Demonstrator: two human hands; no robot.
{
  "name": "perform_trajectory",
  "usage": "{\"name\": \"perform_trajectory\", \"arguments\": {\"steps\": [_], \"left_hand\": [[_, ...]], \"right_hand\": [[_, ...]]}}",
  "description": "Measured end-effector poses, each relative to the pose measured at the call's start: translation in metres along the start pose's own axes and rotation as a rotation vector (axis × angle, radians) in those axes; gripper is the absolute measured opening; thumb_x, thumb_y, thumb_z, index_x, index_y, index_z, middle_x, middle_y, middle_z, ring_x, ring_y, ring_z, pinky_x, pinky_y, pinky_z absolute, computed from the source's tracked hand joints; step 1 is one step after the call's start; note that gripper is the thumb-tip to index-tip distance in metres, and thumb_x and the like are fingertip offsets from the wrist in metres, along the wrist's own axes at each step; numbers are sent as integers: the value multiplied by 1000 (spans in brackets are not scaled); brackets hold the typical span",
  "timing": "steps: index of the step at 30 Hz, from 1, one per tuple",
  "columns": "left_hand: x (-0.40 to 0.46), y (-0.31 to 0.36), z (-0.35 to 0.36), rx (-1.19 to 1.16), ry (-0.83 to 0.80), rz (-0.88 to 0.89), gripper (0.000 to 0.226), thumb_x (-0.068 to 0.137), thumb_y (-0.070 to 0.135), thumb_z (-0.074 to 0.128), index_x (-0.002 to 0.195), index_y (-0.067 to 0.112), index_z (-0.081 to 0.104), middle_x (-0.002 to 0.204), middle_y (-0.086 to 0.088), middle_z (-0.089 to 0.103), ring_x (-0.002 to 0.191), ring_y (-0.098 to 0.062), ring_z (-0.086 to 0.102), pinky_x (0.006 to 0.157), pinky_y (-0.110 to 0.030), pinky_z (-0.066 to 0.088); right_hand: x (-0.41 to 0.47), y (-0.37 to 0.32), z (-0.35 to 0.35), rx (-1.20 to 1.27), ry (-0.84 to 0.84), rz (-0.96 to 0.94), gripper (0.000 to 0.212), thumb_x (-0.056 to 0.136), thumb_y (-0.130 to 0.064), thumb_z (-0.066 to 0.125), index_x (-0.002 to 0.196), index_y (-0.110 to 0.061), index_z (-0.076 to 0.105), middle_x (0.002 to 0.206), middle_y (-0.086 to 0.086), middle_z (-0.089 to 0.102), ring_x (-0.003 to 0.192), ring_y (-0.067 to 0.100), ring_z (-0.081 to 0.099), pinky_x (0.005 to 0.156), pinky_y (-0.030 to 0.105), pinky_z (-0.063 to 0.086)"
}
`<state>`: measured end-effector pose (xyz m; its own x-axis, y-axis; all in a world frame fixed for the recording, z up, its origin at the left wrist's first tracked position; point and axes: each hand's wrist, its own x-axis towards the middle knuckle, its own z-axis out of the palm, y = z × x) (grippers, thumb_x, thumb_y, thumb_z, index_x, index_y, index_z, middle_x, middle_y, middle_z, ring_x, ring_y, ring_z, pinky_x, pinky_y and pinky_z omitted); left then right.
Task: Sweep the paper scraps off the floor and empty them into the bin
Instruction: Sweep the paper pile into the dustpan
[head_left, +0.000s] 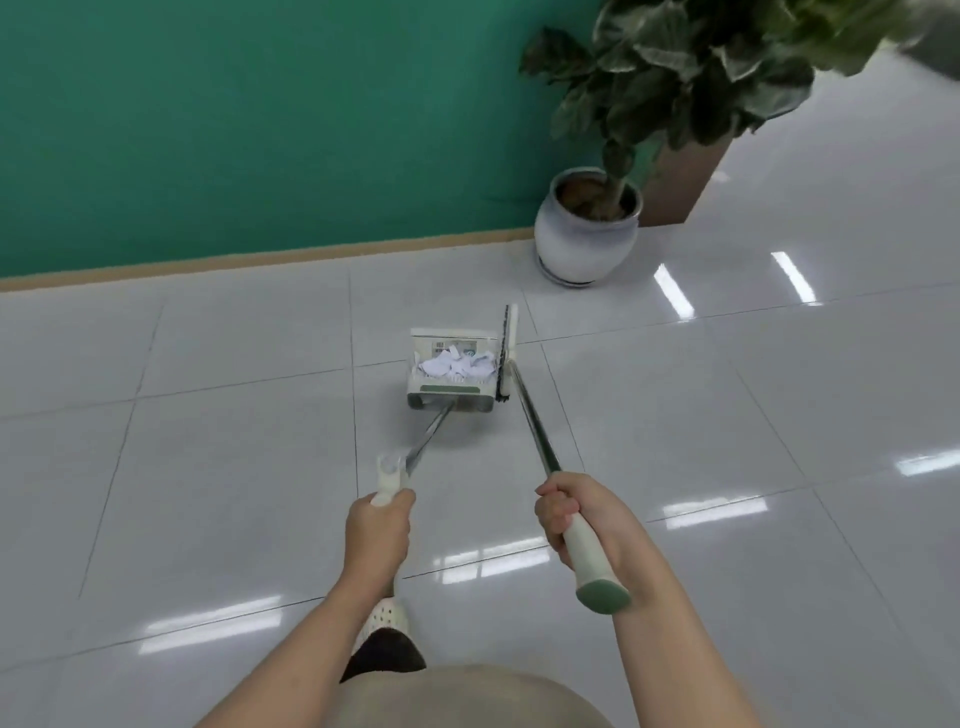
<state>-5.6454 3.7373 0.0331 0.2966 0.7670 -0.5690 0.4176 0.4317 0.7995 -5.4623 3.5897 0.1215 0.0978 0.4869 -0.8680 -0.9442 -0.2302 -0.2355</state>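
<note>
While the paper scraps (457, 365) are heaped inside the dustpan (451, 370), which sits on the tiled floor (208, 467) near the potted plant (587, 228), the dustpan handle (388, 480) is clenched by the left hand (378, 535) and the broom (508, 358) handle is gripped by the right hand (576, 512). Its head is pressed edge-on against the pan's right side. No bin is seen. Scraps could be spilled if the pan were tipped forward in lifting, since the light pile is only loosely contained; a sweep of the broom could also scatter them.
</note>
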Motion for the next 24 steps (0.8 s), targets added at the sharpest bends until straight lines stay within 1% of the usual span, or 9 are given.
{"name": "perform_trajectory", "arguments": {"steps": [2, 4, 7, 11, 14, 16, 18, 21, 24], "left_hand": [[20, 20, 33, 15, -66, 35, 24, 92, 19, 64, 74, 12, 48, 57, -5, 40, 46, -17, 34, 49, -27, 28], [43, 39, 68, 43, -156, 84, 30, 92, 22, 65, 72, 13, 46, 55, -5, 40, 47, -17, 34, 51, -29, 28], [79, 72, 125, 66, -280, 134, 38, 92, 28, 68, 68, 14, 43, 55, -5, 37, 47, -18, 32, 53, -31, 27], [118, 134, 208, 145, -434, 192, 47, 94, 34, 66, 62, 17, 36, 53, -3, 35, 46, -18, 30, 53, -30, 26], [135, 180, 270, 199, -543, 230, 53, 95, 41, 64, 58, 19, 33, 51, 0, 34, 45, -17, 30, 52, -30, 26], [140, 202, 314, 230, -610, 242, 53, 95, 44, 63, 60, 20, 31, 52, 0, 33, 45, -17, 29, 51, -29, 26], [139, 218, 359, 251, -668, 252, 53, 96, 43, 63, 61, 20, 31, 52, 0, 33, 44, -16, 28, 49, -27, 26], [136, 234, 430, 295, -730, 268, 51, 95, 40, 63, 60, 19, 34, 52, -1, 34, 44, -17, 30, 49, -27, 26], [131, 246, 509, 352, -793, 271, 45, 85, 42, 61, 59, 20, 33, 51, 0, 34, 44, -17, 29, 49, -28, 25]], "right_hand": [[1, -27, -12, 36, 38, -49, 39, 88, 1, 43, 60, -21, 29, 41, -5, 27, 28, 8, 25, 29, 14, 25], [4, -57, -23, 86, 70, -99, 37, 87, 1, 44, 63, -22, 27, 42, -5, 26, 29, 8, 25, 29, 16, 26], [5, -106, -38, 235, 82, -175, 36, 87, 2, 44, 64, -21, 29, 46, -6, 26, 30, 7, 25, 29, 16, 28], [-1, -166, -59, 421, 90, -247, 34, 87, 2, 46, 66, -20, 32, 49, -7, 28, 32, 5, 28, 31, 13, 30], [-1, -203, -78, 498, 105, -268, 37, 87, 0, 46, 68, -24, 26, 44, -7, 29, 30, 7, 29, 29, 15, 31], [1, -226, -92, 549, 121, -294, 38, 86, -1, 46, 72, -27, 22, 41, -7, 29, 29, 8, 30, 29, 16, 30], [0, -248, -111, 600, 144, -336, 39, 85, 0, 46, 72, -27, 22, 41, -6, 29, 28, 7, 30, 29, 16, 29], [-5, -283, -149, 701, 183, -406, 36, 85, 2, 48, 64, -22, 31, 45, -5, 32, 29, 6, 31, 29, 16, 31], [-10, -326, -200, 741, 225, -447, 32, 85, 2, 49, 62, -18, 37, 47, -4, 35, 29, 7, 33, 28, 17, 32]]}}
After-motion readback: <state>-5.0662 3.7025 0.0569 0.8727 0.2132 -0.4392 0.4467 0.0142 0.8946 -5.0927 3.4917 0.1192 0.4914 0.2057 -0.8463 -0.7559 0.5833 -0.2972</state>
